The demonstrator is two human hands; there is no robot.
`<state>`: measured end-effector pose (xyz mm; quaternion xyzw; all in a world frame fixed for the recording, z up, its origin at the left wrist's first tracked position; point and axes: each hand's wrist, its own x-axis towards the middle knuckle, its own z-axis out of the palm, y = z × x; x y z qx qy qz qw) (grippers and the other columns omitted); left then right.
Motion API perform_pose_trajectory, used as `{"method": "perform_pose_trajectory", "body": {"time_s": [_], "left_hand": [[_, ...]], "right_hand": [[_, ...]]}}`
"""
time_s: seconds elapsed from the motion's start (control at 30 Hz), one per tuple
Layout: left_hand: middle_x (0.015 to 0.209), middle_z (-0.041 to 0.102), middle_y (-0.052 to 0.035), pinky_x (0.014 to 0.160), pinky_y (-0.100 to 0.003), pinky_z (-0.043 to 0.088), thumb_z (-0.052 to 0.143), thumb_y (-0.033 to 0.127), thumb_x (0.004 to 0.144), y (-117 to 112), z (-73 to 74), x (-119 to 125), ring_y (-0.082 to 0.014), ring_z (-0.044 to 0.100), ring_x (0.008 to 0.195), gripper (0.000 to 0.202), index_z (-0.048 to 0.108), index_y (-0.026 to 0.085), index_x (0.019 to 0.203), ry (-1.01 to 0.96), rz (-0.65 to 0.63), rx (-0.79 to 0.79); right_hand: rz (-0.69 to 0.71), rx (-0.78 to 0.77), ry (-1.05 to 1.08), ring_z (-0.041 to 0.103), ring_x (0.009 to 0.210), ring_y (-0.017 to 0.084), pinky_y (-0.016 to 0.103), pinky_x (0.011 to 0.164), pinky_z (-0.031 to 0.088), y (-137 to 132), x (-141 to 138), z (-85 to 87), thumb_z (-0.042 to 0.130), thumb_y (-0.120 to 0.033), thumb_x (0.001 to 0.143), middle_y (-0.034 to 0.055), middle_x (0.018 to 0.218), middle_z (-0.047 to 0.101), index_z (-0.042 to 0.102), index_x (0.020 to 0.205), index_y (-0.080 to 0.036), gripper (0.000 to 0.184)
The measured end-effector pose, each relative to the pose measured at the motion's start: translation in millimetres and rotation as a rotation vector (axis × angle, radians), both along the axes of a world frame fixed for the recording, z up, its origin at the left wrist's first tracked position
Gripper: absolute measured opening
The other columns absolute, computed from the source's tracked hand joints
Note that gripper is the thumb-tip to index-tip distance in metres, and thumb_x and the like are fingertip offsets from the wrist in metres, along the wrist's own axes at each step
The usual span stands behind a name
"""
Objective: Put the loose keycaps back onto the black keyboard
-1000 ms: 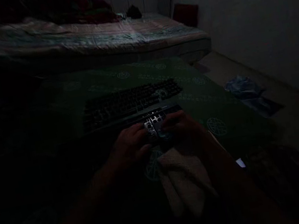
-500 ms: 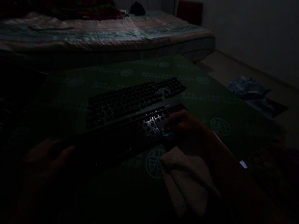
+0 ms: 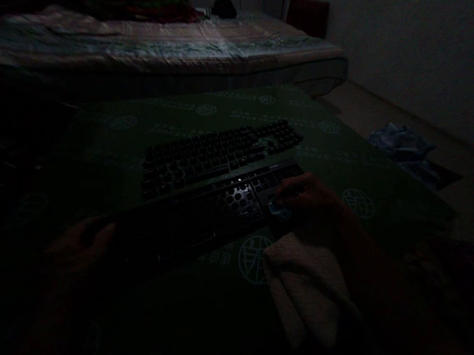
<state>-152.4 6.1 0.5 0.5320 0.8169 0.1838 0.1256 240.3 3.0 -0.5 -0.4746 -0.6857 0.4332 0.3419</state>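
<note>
In very dim light, a dark keyboard base (image 3: 190, 225) lies across the green table in front of me; holes show where light falls on its right half. My left hand (image 3: 81, 242) is closed around its left end, thumb along the near side. Over the right-hand section sits my right hand (image 3: 308, 192), fingers drawn together in a pinch against the base. Whatever they hold is too dark to make out. Just behind the base, black keycaps (image 3: 205, 155) lie in keyboard order. A folded beige cloth (image 3: 306, 287) rests below my right wrist.
The green table (image 3: 179, 111) has pale printed emblems. Past its far edge stands a bed (image 3: 177, 47) with a striped cover and dark red bedding. A crumpled plastic bag (image 3: 400, 139) lies on the floor at right, near the white wall (image 3: 411, 18).
The view has shifted slightly, so everything sits a little further right, and the picture is darker. Both hands stay at about the same places on the keyboard base.
</note>
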Motion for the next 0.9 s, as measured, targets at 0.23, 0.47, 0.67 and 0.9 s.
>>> {"method": "perform_pose_trajectory", "body": {"time_s": [0.23,0.47,0.67,0.9], "left_hand": [[0.122,0.059,-0.0101,0.096,-0.046,0.043,0.043,0.043,0.078,4.2,-11.8,-13.2,-0.0294,0.055,0.112,0.052,0.056,0.014,0.119,-0.067,-0.044,0.093],[0.124,0.058,-0.0123,0.096,-0.042,0.042,0.039,0.038,0.080,0.9,-16.9,-16.3,-0.0276,0.054,0.113,0.051,0.055,0.011,0.120,-0.103,-0.115,0.085],[0.128,0.055,-0.0117,0.098,-0.040,0.040,0.038,0.037,0.082,-4.9,-12.1,-14.8,-0.0257,0.052,0.115,0.050,0.054,0.012,0.122,-0.128,-0.138,0.085],[0.128,0.054,-0.0128,0.100,-0.038,0.038,0.037,0.037,0.081,-3.8,-14.6,-15.5,-0.0250,0.050,0.117,0.051,0.054,0.011,0.121,-0.134,-0.147,0.109]], "right_hand": [[0.052,0.007,-0.015,0.059,0.070,0.015,0.026,0.064,0.045,-2.7,-2.4,-8.2,0.069,-0.031,0.071,0.0011,0.075,0.066,0.069,0.076,-0.019,0.013],[-0.015,-0.012,-0.086,0.059,0.073,0.017,0.027,0.065,0.045,-5.5,3.9,-5.1,0.070,-0.034,0.070,0.0031,0.077,0.067,0.070,0.077,-0.018,0.018],[0.025,-0.042,-0.129,0.060,0.071,0.018,0.027,0.064,0.046,-8.9,1.6,1.7,0.067,-0.035,0.071,0.0030,0.074,0.066,0.069,0.074,-0.019,0.016],[-0.056,-0.054,-0.152,0.060,0.073,0.019,0.028,0.064,0.046,-7.2,12.8,0.3,0.069,-0.036,0.069,0.0035,0.076,0.066,0.070,0.074,-0.019,0.017]]}}
